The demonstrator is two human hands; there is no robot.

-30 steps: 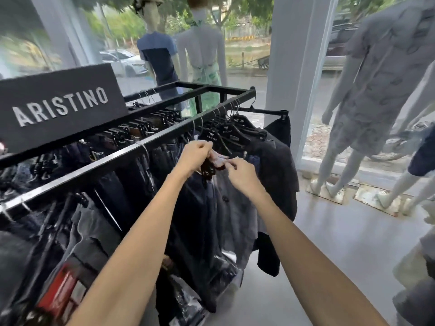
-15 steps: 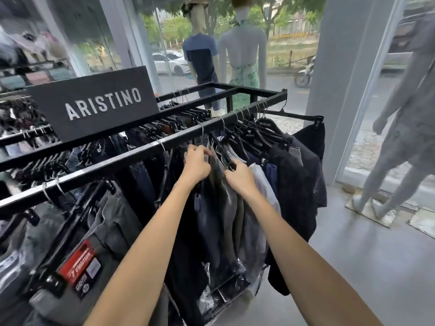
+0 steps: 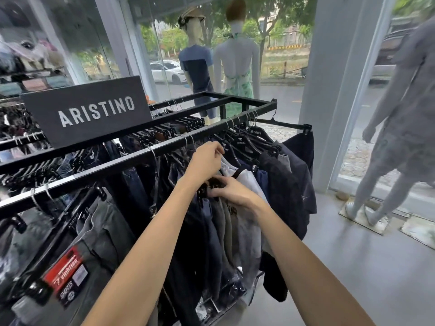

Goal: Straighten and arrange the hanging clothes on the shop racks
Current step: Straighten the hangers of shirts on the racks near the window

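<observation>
Pinches white garment (image 3: 247, 181) top with left hand (image 3: 207, 162), steadying it | curls right hand (image 3: 233, 192) round dark hangers (image 3: 203, 191) just below, likely evening spacing

Black metal clothes rack (image 3: 164, 147) runs from left edge to upper centre-right. Dark hanging trousers (image 3: 216, 231) fill its front rail. Black rectangular ARISTINO sign (image 3: 89, 111) stands on the rack, upper left. Two dressed mannequins (image 3: 197, 67) stand behind it; grey mannequin (image 3: 404, 118) at right edge.
</observation>
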